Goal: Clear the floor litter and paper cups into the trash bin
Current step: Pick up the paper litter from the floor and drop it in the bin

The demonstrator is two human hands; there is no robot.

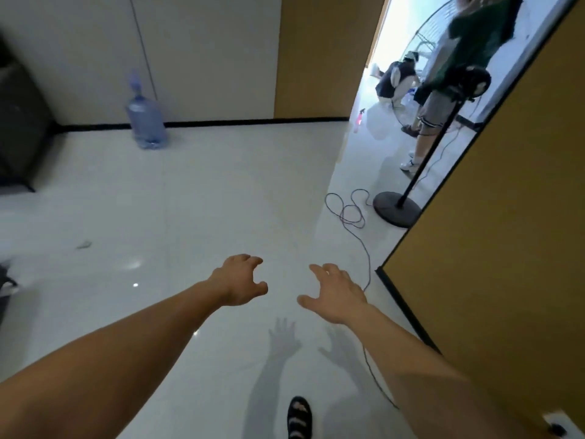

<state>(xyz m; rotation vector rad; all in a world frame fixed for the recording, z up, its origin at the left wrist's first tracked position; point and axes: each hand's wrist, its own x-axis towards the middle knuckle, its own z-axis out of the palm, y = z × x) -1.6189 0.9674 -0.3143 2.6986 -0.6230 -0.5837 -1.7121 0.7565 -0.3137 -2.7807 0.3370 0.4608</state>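
We stand on a glossy white tiled floor (190,201) in a room with pale wall panels and a black skirting, against which a blue water jug (146,122) stands upright. Left of the jug sits a dark piece of furniture (19,122), too blurred to name. Far to the jug's right an ochre partition (490,248) edges an open doorway. A floor fan (397,209) stands there on its round base with a cable (351,213) looped beside it. The floor litter (84,244), a small pale scrap, lies flat well in front of the jug and a little to its left, nearer us. Its long axis runs roughly parallel to the skirting behind the jug, the right end tipped slightly toward that wall, and we cannot tell one end from the other. Our left grip (242,280) and right grip (335,293) hover over the tile to the jug's near right, both released, fingers spread and loosely bent, well apart from the scrap.
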